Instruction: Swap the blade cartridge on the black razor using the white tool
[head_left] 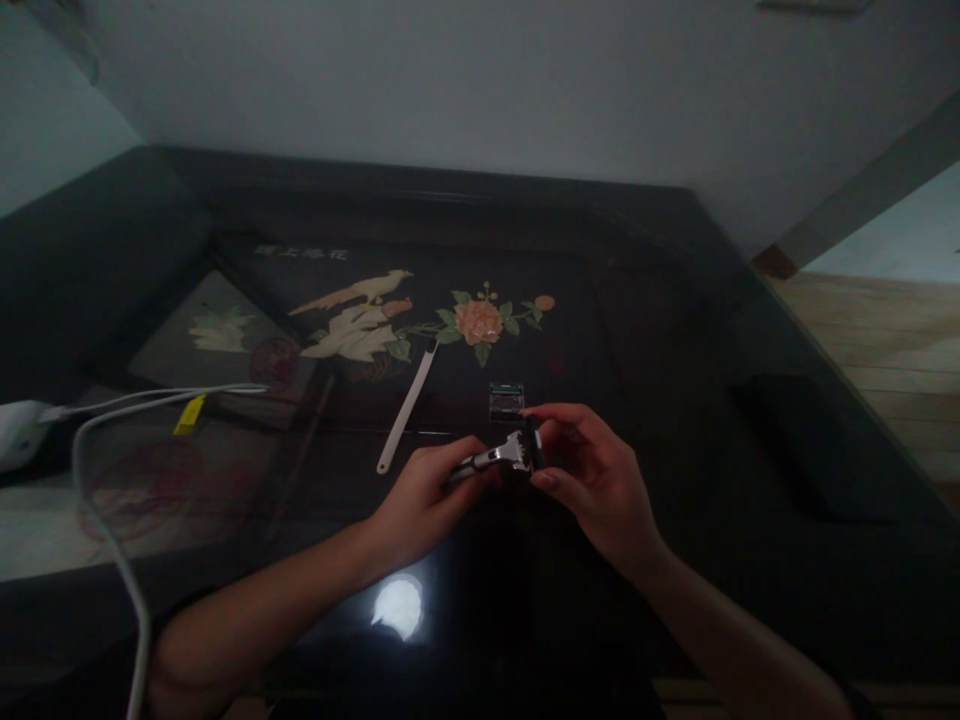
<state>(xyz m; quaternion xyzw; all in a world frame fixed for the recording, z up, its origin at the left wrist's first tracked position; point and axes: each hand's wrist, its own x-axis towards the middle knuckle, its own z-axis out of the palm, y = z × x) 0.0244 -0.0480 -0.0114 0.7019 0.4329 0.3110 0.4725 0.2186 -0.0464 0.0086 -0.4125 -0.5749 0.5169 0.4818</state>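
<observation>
My left hand (pixel 424 495) is closed around a razor handle (pixel 496 457), its silver neck pointing right. My right hand (pixel 607 490) pinches a dark razor cartridge (pixel 533 443) between thumb and fingers, right at the tip of the handle. Whether the two parts are locked together cannot be made out. Just beyond the cartridge, a small clear plastic case (pixel 506 398) rests on the table. A slim white stick with a dark tip and a hole at its near end (pixel 406 412) lies to the left, beyond my left hand.
The glossy dark table (pixel 637 330) carries an inlaid bird and peony picture (pixel 478 322). On the left are a white charger (pixel 21 432) and a white cable (pixel 105 520) with a yellow tag (pixel 189 414). A dark flat object (pixel 802 445) lies at right. A wall (pixel 450 90) stands behind.
</observation>
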